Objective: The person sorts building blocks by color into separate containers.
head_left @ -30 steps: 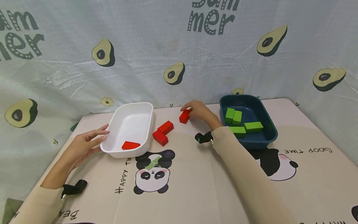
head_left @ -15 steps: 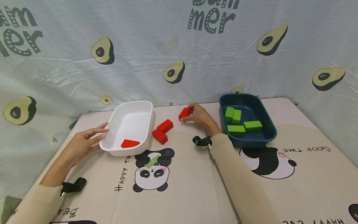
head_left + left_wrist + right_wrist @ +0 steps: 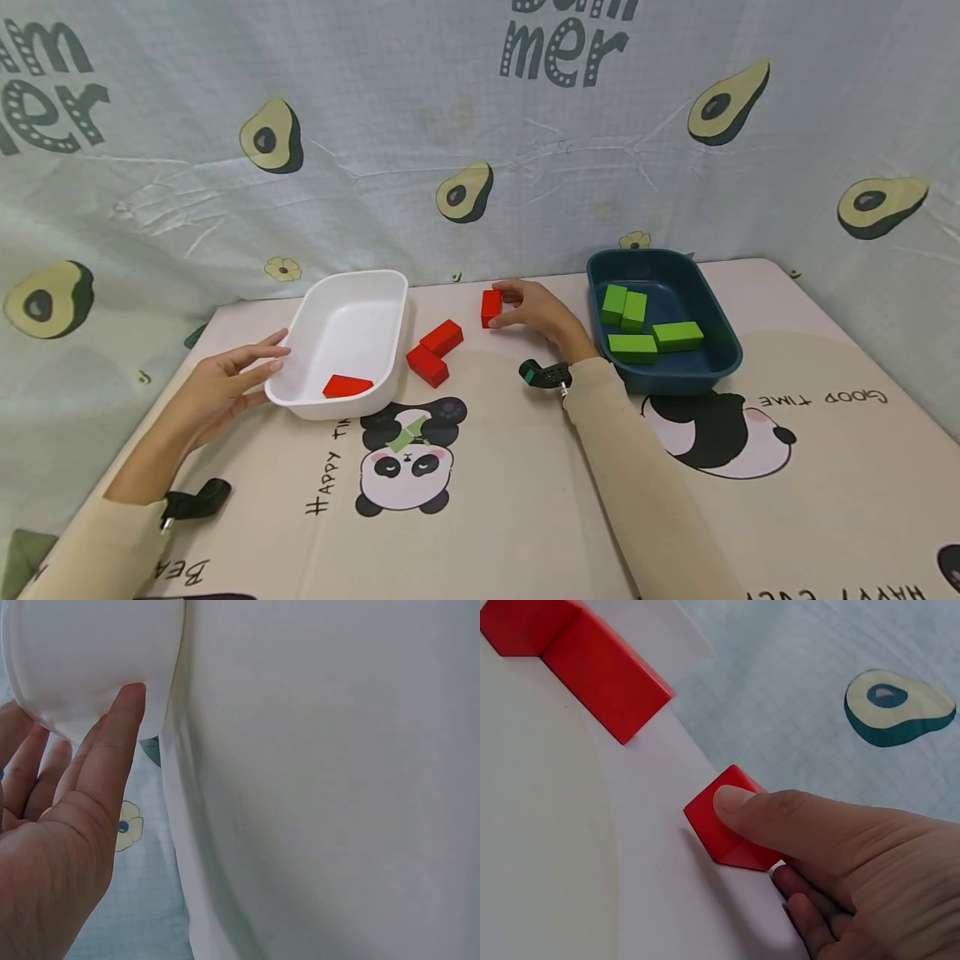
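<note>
My right hand (image 3: 536, 307) pinches a red block (image 3: 491, 308) at the back of the table, its thumb across one face in the right wrist view. Two more red blocks lie left of it, a nearer one (image 3: 427, 367) and a farther one (image 3: 442, 337), touching at a corner. The white tub (image 3: 352, 329) stands farther left, with one red block (image 3: 347, 387) inside at its near end. At the tub's left side is my left hand (image 3: 217, 392), fingers extended and touching the wall; the left wrist view has the thumb (image 3: 120, 742) against it.
A dark blue tub (image 3: 675, 381) stands back right, holding several green blocks (image 3: 678, 336). Behind everything hangs a printed cloth (image 3: 375, 125). The pale tablecloth (image 3: 525, 483) carries panda prints.
My right hand has shifted its fingers and thumb around the red block, which has turned slightly and stays near the same place. My left hand stays at the white tub.
</note>
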The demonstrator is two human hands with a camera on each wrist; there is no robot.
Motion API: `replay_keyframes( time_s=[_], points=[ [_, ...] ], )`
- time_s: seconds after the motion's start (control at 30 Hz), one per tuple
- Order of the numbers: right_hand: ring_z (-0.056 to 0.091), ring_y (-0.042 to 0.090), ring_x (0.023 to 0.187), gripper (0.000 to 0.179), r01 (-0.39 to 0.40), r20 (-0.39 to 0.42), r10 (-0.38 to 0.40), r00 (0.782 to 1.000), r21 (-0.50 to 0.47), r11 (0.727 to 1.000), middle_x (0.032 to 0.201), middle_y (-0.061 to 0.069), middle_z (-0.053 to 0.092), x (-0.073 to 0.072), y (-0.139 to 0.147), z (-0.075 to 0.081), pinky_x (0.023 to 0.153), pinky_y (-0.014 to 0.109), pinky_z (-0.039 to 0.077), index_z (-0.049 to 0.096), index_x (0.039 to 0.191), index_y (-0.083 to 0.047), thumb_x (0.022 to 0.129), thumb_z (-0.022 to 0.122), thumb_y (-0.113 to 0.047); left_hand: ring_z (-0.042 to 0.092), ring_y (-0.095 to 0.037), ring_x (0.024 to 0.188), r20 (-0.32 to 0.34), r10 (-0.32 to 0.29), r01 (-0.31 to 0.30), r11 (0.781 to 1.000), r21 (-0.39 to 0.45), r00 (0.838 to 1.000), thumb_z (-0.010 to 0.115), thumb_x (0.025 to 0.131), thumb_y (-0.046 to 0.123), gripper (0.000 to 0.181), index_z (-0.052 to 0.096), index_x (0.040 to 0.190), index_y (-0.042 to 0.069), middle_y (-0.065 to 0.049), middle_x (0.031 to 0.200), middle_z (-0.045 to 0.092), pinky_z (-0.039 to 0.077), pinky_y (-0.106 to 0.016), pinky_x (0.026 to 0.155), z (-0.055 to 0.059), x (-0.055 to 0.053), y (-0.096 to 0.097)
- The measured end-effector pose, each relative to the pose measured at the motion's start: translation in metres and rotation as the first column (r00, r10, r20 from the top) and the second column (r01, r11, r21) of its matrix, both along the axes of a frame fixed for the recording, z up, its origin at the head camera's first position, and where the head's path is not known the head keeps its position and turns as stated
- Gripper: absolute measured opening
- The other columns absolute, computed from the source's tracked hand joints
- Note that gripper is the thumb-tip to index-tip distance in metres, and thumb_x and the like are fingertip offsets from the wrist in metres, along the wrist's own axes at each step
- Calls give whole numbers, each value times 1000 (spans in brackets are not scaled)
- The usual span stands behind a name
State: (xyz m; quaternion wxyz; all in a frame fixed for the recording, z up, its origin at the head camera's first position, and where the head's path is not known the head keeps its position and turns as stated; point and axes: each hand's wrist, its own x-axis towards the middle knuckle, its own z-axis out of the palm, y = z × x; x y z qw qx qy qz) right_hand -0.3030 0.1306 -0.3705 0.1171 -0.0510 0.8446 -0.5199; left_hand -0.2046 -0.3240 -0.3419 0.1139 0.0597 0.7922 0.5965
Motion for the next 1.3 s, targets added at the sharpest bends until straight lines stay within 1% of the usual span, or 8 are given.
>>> replay_keyframes(
  time_s=[0.13, 0.23, 0.47, 0.63, 0.87, 0.97, 1.1, 1.3],
  points=[
    [44, 28, 141, 74, 4, -1, -4, 1000, -19, 1000, 151, 11, 51, 0, 1, -1, 120, 45, 36, 52, 150, -16, 83, 84, -10, 49, 0, 130, 0, -7, 7, 999, 43, 1000, 67, 100, 17, 41, 61, 138, 3, -1, 169, 18, 58, -22, 87, -1, 0, -1],
    [44, 27, 141, 73, 5, -5, -6, 1000, -24, 1000, 151, 11, 51, -1, 2, -1, 120, 44, 35, 53, 149, -16, 83, 84, -10, 53, 13, 113, -1, -14, 14, 998, 67, 1000, 67, 100, 15, 40, 62, 137, 2, -2, 169, 19, 59, -23, 87, -1, -1, -1],
    [45, 26, 140, 71, -4, 12, 5, 1000, -69, 998, 150, 10, 53, -1, 4, -1, 122, 45, 31, 55, 148, -17, 83, 84, -8, 52, 12, 114, 5, -9, 9, 999, 54, 1000, 67, 100, 17, 41, 61, 138, 2, -2, 169, 18, 58, -23, 87, 0, 0, -2],
    [46, 26, 138, 70, -17, -8, 16, 1000, -55, 998, 148, 10, 55, 0, 5, -1, 122, 47, 30, 56, 147, -16, 83, 84, -10, 53, 12, 114, 4, -8, 8, 998, 61, 1000, 67, 100, 17, 41, 61, 137, 2, -2, 169, 18, 59, -24, 87, 2, -1, -1],
    [45, 27, 139, 70, 13, 4, -13, 1000, -4, 1000, 149, 9, 54, 0, 3, 0, 122, 50, 28, 56, 147, -18, 83, 85, -13, 39, -13, 142, 8, -6, 6, 1000, 20, 1000, 67, 100, 20, 45, 58, 140, 2, 1, 169, 19, 57, -22, 89, 2, 0, 1],
    [45, 28, 138, 70, 32, 16, -32, 999, 7, 999, 149, 10, 54, 0, 1, 2, 120, 51, 31, 56, 147, -19, 83, 85, -13, 45, -6, 136, 1, -13, 12, 999, 42, 1000, 67, 100, 18, 43, 59, 139, 2, -1, 169, 18, 58, -23, 89, 2, -1, 2],
    [45, 28, 138, 70, 27, 36, -29, 999, 53, 998, 149, 10, 53, -2, -2, 7, 119, 51, 33, 56, 147, -18, 84, 84, -13, 53, 10, 116, 1, -11, 11, 998, 63, 1000, 67, 100, 17, 41, 61, 138, 2, -3, 169, 18, 58, -24, 88, 1, -1, 2],
    [48, 29, 134, 72, -60, 29, 55, 998, 206, 977, 146, 13, 54, -5, -8, 19, 117, 46, 38, 52, 148, -11, 83, 83, -14, 53, 11, 115, 6, 2, -3, 999, 39, 1000, 68, 100, 19, 43, 61, 139, 3, -1, 169, 19, 58, -23, 87, 0, 0, 0]
  ],
)
